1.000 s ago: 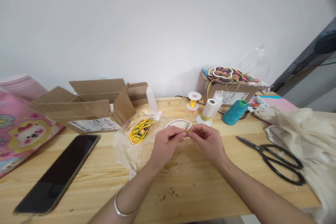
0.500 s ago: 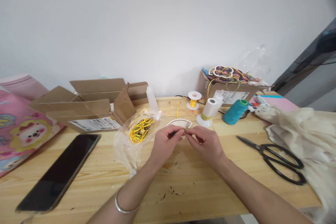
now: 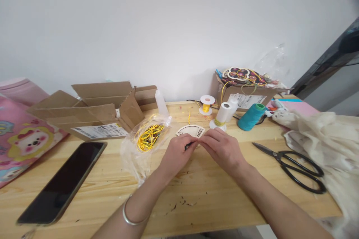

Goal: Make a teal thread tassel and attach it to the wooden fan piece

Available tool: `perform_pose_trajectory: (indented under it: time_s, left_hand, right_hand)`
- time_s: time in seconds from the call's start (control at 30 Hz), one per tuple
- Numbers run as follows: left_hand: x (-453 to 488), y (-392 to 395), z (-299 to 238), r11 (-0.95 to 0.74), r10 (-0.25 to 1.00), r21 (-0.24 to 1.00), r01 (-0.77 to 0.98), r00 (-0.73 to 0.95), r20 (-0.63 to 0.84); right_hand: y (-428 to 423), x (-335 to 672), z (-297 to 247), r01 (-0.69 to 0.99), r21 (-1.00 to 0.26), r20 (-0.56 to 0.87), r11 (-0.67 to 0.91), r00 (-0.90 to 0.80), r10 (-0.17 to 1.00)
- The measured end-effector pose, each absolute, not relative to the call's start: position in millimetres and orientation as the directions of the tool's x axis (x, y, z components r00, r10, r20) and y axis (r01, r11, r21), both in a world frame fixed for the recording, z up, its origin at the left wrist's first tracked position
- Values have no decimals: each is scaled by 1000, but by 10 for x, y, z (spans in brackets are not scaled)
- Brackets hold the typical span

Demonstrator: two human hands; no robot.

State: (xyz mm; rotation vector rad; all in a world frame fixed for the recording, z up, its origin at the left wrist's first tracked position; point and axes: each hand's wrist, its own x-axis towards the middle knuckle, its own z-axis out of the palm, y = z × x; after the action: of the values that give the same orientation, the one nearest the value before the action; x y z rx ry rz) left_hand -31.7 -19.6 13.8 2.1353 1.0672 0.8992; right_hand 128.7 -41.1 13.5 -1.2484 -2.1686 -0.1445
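My left hand (image 3: 177,152) and my right hand (image 3: 221,148) meet fingertip to fingertip over the wooden table (image 3: 196,190), both pinched closed. Between them is a small dark item and a bit of thread, too small to name. Just beyond the fingertips lies a pale fan-shaped wooden cutout (image 3: 190,131). A clear plastic bag with yellow cord (image 3: 147,138) lies left of my left hand. A silver bangle (image 3: 131,219) circles my left wrist.
A dark phone (image 3: 61,182) lies front left, open cardboard boxes (image 3: 92,110) behind it. Black scissors (image 3: 294,166) and cream cloth (image 3: 322,145) are at right. Thread spools stand at the back: yellow (image 3: 206,105), white (image 3: 223,114), teal (image 3: 251,117). A box of ornaments (image 3: 244,87) sits behind.
Both hands have sunk closer to the table and slightly away from me, fingertips still pinched together. The short yellow thread seen a second ago between them no longer shows.
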Motion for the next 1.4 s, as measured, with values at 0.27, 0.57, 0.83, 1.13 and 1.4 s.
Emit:
perform_pose_trajectory:
  time_s: [0.27,0.57,0.83,1.13,1.4]
  left_hand:
    - [-324,-194,122,-537,800,736,412,526,289]
    - [-340,-190,117,-570,798,720,397,476,369]
    - [-341,-199,145,-556,811,733,393,451,373]
    - [-313,-186,110,-135,966,979,156,239,95]
    - [-269,-208,146,60,972,995,-86,230,-39]
  right_hand:
    - [-344,1348,164,610,-677,366,412,-207,907]
    - [-394,1199,78,494,-838,262,232,-8,965]
    - [-394,1185,129,278,-949,158,151,3,987]
    - [-417,1256,155,531,-718,445,449,-145,884]
    - [-404,1230,73,672,-488,585,557,-221,780]
